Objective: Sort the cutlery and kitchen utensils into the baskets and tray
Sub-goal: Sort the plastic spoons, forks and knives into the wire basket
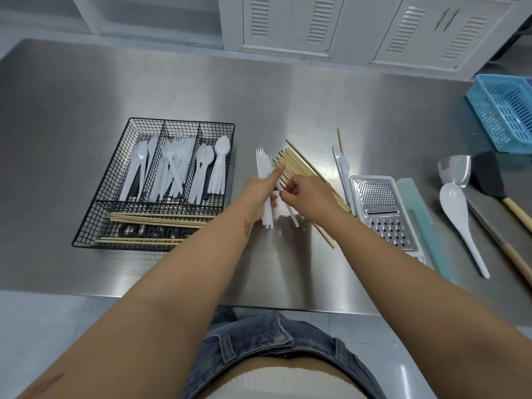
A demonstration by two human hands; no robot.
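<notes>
A black wire cutlery tray point(86, 226) on the steel table holds white plastic knives, forks point(174, 165) and spoons point(214, 165) in its three upper compartments, and wooden chopsticks point(155, 218) in the front one. Right of it, my left hand point(263, 187) grips a bundle of white plastic knives point(263, 165). My right hand point(305, 191) pinches another white plastic piece beside that bundle, over a pile of loose wooden chopsticks point(299, 165). One white plastic knife point(341, 171) lies apart on the table.
A metal grater point(383, 211) with a teal-edged piece beside it lies to the right. Further right lie a white rice spoon point(460, 223), a metal scoop point(454, 168), a black spatula point(489, 177) and a wooden-handled tool. A blue plastic basket point(503, 110) stands at the far right.
</notes>
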